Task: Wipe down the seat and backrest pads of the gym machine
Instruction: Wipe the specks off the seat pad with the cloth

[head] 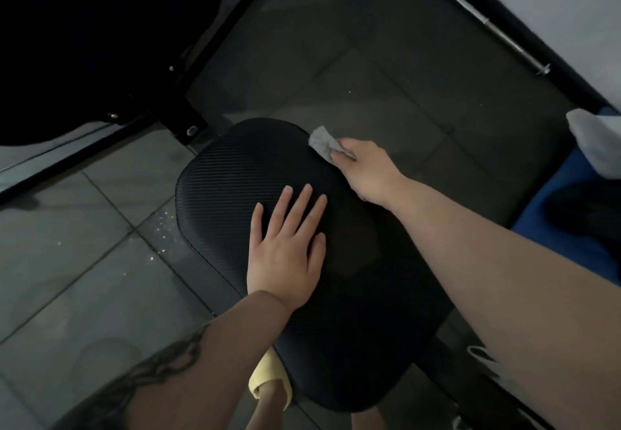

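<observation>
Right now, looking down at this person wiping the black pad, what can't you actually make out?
- Head view: the grey cloth is mostly covered by the right hand; its full shape is hidden.
- The pad under the left hand and both forearms is hidden.
- The dark machine part top left is cut by the edge and too dark to read.
- The yellow item is half hidden behind the left forearm.

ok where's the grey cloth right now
In the head view, the grey cloth is in the right hand, at the seat pad's far right edge.
</observation>
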`<state>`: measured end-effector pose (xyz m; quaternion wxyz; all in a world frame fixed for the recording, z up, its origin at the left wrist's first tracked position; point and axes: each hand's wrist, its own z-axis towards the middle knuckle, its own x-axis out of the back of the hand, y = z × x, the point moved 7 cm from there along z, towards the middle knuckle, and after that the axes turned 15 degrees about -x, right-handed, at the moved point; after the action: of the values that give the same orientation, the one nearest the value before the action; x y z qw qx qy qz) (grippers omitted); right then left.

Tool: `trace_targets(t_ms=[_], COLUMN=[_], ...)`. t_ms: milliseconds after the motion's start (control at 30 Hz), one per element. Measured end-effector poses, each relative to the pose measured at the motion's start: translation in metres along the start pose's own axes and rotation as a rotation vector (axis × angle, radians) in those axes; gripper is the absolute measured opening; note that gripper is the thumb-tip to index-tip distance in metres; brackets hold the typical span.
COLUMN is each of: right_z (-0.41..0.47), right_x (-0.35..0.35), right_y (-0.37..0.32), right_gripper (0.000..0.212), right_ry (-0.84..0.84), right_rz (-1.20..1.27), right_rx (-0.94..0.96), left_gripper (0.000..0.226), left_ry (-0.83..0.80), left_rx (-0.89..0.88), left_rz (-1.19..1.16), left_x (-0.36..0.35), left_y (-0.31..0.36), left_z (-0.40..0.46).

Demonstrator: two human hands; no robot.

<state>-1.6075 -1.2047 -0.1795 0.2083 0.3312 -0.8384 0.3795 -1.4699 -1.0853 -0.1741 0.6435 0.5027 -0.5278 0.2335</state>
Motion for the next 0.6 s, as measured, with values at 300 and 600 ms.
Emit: trace_targets(t_ms=[300, 600], right_z=[-0.056, -0.137], right_x=[0.024, 0.037], right_y=[0.066, 0.144], right_gripper=[0.024, 0.026], right_ry=[0.084, 0.558], right_rz=[-0.024, 0.236], right_rx=[-0.151, -0.296], left_gripper=[0.054, 0.056], left_ry=[-0.046, -0.120], left_rx=[0.019, -0.105], left_rz=[-0.004, 0.022], left_x=[-0.005, -0.029], left_y=[0.012, 0.073], left_z=[-0.007, -0.043])
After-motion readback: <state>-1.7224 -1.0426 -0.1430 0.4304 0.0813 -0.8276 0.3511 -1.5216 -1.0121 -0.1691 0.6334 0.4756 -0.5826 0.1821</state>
